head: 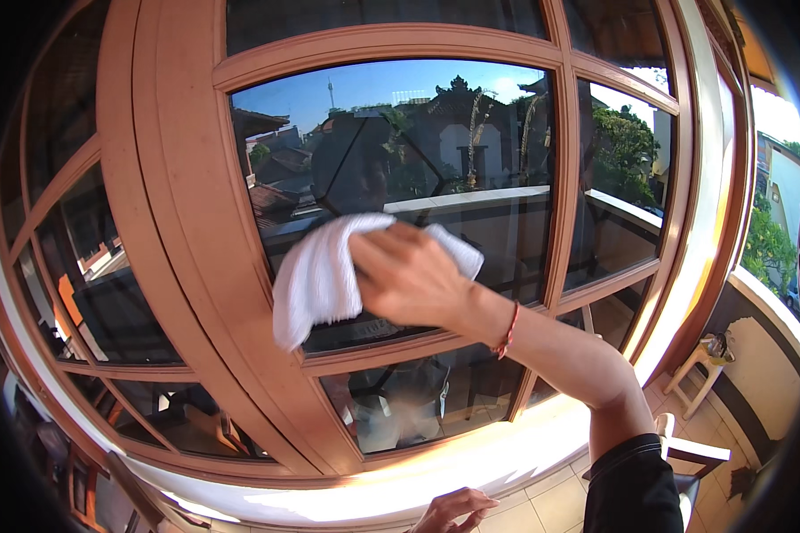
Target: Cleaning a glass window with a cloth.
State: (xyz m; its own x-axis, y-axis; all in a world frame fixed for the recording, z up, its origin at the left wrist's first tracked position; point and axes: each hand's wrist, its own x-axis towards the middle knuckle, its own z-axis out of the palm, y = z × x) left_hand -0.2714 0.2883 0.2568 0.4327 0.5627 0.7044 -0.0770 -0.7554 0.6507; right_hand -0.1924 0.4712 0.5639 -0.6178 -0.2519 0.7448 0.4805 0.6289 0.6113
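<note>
My right hand [410, 276] holds a bunched white cloth [317, 280] against the lower part of a large window pane [400, 153]. The cloth hangs down on the left and a folded end sticks out on the right of the hand. A red and white string bracelet [510, 330] circles the right wrist. At the bottom edge, my left hand [457, 510] hangs low with bent fingers and nothing seen in it; part of it is cut off by the picture's rim. The pane reflects roofs, trees and a head.
Brown wooden window frames [180, 200] surround the panes. Below runs a sunlit white ledge [373, 496]. At the right, a small wooden stool [700, 376] with things on it stands by a low wall [767, 360], and a chair [697, 453] stands close to my right arm.
</note>
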